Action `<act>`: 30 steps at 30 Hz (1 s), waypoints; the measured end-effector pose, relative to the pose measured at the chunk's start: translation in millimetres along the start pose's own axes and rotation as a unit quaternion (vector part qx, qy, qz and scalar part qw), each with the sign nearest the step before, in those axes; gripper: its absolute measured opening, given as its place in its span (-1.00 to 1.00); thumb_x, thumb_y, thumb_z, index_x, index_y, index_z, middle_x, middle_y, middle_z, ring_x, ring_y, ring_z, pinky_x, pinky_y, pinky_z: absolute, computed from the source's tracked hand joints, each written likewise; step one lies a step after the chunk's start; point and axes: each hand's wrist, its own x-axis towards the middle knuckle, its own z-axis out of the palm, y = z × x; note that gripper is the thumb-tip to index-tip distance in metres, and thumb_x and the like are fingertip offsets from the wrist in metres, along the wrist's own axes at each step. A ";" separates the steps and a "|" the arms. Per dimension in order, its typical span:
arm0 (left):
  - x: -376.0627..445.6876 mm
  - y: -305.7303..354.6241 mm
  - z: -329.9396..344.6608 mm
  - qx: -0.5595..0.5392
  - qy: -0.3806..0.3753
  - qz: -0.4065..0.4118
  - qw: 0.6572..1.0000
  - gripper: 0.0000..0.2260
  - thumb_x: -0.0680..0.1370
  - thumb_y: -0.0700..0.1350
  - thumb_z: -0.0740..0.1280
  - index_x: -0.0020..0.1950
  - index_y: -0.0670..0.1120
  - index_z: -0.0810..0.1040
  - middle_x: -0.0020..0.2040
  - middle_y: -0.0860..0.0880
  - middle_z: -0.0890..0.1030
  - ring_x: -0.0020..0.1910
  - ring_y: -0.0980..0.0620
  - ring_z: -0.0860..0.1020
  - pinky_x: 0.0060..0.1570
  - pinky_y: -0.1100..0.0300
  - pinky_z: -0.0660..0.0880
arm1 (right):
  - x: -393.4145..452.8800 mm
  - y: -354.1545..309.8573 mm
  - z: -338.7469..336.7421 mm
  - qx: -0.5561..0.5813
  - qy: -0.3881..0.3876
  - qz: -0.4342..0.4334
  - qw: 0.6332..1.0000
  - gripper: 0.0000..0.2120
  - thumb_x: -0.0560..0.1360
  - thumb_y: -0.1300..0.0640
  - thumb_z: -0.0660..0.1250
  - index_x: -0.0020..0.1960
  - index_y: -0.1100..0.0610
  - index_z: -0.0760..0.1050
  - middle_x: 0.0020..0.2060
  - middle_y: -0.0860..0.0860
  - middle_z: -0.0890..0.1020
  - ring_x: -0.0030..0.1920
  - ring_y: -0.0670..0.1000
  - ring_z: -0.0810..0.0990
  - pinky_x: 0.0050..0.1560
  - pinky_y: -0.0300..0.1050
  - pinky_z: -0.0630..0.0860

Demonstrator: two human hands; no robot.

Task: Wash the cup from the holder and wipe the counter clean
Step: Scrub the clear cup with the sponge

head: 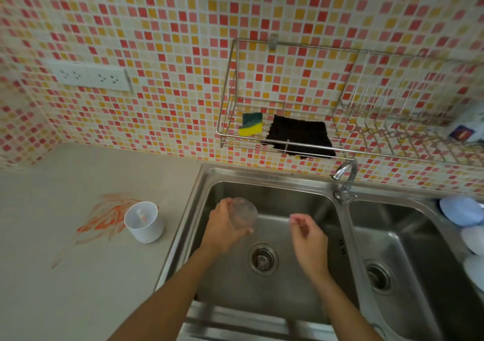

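My left hand grips a clear glass cup over the left sink basin, fingers wrapped round its side. To the right, my right hand hovers over the same basin with loosely curled fingers and holds nothing. A white holder stands on the grey counter beside an orange smear. On the wire wall rack lie a yellow-green sponge and a black cloth.
The faucet rises between the two basins, with no water running. The right basin has its own drain. Blue and white dishes sit at the far right edge. A power socket is on the tiled wall.
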 end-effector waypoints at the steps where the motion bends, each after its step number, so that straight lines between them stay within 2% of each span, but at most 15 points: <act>1: 2.9 3.8 -3.3 -0.004 0.011 0.014 1.000 -0.14 0.20 0.13 0.59 0.38 -0.04 0.29 0.28 0.02 0.43 0.26 0.03 0.41 0.27 0.05 0.45 | 6.4 -16.9 1.7 0.016 0.005 -0.021 1.000 -0.90 0.53 0.15 0.34 0.00 -0.01 0.57 -0.18 -0.15 0.65 -0.13 -0.16 0.62 -0.08 -0.29 0.53; 4: 12.8 10.6 -12.4 -0.019 0.037 0.044 0.998 -0.23 0.22 0.11 0.55 0.35 -0.01 0.34 0.25 0.05 0.43 0.23 0.07 0.42 0.23 0.11 0.46 | 29.2 -77.0 5.8 0.052 0.023 -0.096 0.994 -0.89 0.54 0.17 0.32 0.03 0.02 0.57 -0.18 -0.13 0.64 -0.16 -0.17 0.61 -0.14 -0.34 0.51; 7: 22.2 13.1 -22.4 -0.030 0.053 0.066 0.996 -0.33 0.22 0.05 0.48 0.29 0.04 0.36 0.19 0.09 0.48 0.17 0.09 0.49 0.10 0.06 0.55 | 54.8 -135.8 10.8 0.072 0.049 -0.179 0.980 -0.89 0.55 0.20 0.31 0.05 0.08 0.57 -0.15 -0.11 0.63 -0.16 -0.20 0.58 -0.17 -0.42 0.47; 11: 25.6 19.1 -36.5 -0.037 0.069 0.096 0.992 -0.29 0.22 0.03 0.51 0.32 0.03 0.33 0.22 0.06 0.48 0.22 0.06 0.47 0.15 0.03 0.53 | 107.1 -186.8 28.1 0.007 0.070 -0.250 0.966 -0.86 0.54 0.20 0.30 0.08 0.16 0.57 -0.08 0.00 0.63 -0.14 -0.12 0.58 -0.15 -0.44 0.43; 13: 26.2 20.4 -40.3 -0.047 0.070 0.105 0.991 -0.25 0.23 0.05 0.53 0.35 0.05 0.29 0.27 0.07 0.44 0.26 0.06 0.43 0.22 0.03 0.49 | 142.0 -199.8 43.5 -0.082 0.034 -0.218 0.972 -0.82 0.55 0.16 0.29 0.14 0.14 0.53 0.05 0.05 0.59 -0.09 -0.05 0.55 -0.12 -0.33 0.41; 15: 25.4 21.3 -44.5 -0.066 0.070 0.108 0.989 -0.23 0.25 0.06 0.55 0.38 0.06 0.28 0.29 0.09 0.41 0.29 0.10 0.39 0.27 0.08 0.45 | 168.2 -202.6 59.3 -0.169 -0.023 -0.142 0.975 -0.75 0.56 0.08 0.28 0.21 0.13 0.46 0.16 0.08 0.52 -0.05 0.00 0.51 -0.11 -0.22 0.38; 18: 24.1 21.0 -51.5 -0.111 0.072 0.102 0.986 -0.20 0.25 0.08 0.57 0.39 0.04 0.27 0.29 0.10 0.40 0.27 0.14 0.39 0.25 0.22 0.40 | 179.0 -199.4 75.6 -0.219 -0.090 -0.048 0.970 -0.62 0.55 -0.01 0.30 0.28 0.17 0.37 0.07 0.06 0.53 -0.09 0.04 0.48 -0.27 -0.17 0.35; 19: 24.1 20.4 -54.0 -0.122 0.074 0.104 0.984 -0.20 0.24 0.08 0.58 0.38 0.04 0.27 0.28 0.10 0.40 0.27 0.15 0.39 0.23 0.27 0.38 | 179.8 -197.5 78.8 -0.219 -0.101 -0.032 0.970 -0.56 0.54 -0.02 0.32 0.31 0.17 0.34 0.10 0.07 0.52 -0.05 0.06 0.50 -0.25 -0.16 0.35; 21: 25.3 17.5 -59.6 -0.133 0.074 0.107 0.983 -0.20 0.24 0.06 0.59 0.37 0.02 0.28 0.26 0.12 0.41 0.25 0.17 0.40 0.19 0.41 0.33 | 182.2 -194.8 80.5 -0.198 -0.112 -0.012 0.974 -0.47 0.51 0.02 0.39 0.37 0.15 0.28 0.19 0.09 0.51 0.09 0.12 0.53 -0.15 -0.11 0.40; 23: 25.5 14.6 -64.3 -0.131 0.069 0.108 0.983 -0.21 0.25 0.02 0.60 0.37 0.00 0.29 0.25 0.12 0.41 0.23 0.20 0.40 0.16 0.47 0.31 | 184.3 -194.3 77.6 -0.156 -0.101 0.001 0.983 -0.43 0.47 0.13 0.42 0.39 0.12 0.25 0.21 0.10 0.50 0.11 0.11 0.53 -0.13 -0.12 0.42; 25: 26.2 12.2 -65.5 -0.132 0.057 0.108 0.984 -0.24 0.26 0.02 0.60 0.36 -0.01 0.30 0.24 0.14 0.43 0.22 0.21 0.43 0.21 0.33 0.42 | 183.6 -195.7 72.6 -0.123 -0.056 -0.024 0.990 -0.46 0.48 0.25 0.36 0.39 0.11 0.24 0.22 0.13 0.49 0.09 0.11 0.53 -0.17 -0.12 0.46; 27: 26.2 8.4 -62.1 -0.140 0.043 0.108 0.983 -0.30 0.25 -0.01 0.58 0.30 0.01 0.33 0.19 0.14 0.47 0.19 0.18 0.49 0.17 0.16 0.53 | 173.7 -199.1 66.5 -0.076 0.001 -0.096 0.993 -0.51 0.49 0.31 0.27 0.38 0.07 0.28 0.25 0.15 0.46 0.16 0.12 0.51 -0.04 -0.05 0.55; 28: 25.9 7.2 -60.3 -0.133 0.039 0.112 0.984 -0.33 0.25 -0.04 0.58 0.27 0.02 0.34 0.17 0.14 0.49 0.17 0.16 0.51 0.13 0.15 0.55 | 163.6 -200.4 62.2 -0.021 0.020 -0.134 0.991 -0.53 0.49 0.31 0.25 0.35 0.00 0.32 0.25 0.13 0.45 0.18 0.11 0.51 0.04 -0.02 0.57; 30: 25.6 6.1 -57.4 -0.115 0.032 0.133 0.984 -0.35 0.26 -0.11 0.58 0.26 0.01 0.37 0.14 0.17 0.51 0.14 0.14 0.54 0.10 0.14 0.57 | 131.4 -198.2 50.6 0.096 0.046 -0.181 0.978 -0.53 0.48 0.29 0.24 0.25 -0.17 0.37 0.24 0.05 0.45 0.18 0.07 0.53 0.04 0.05 0.60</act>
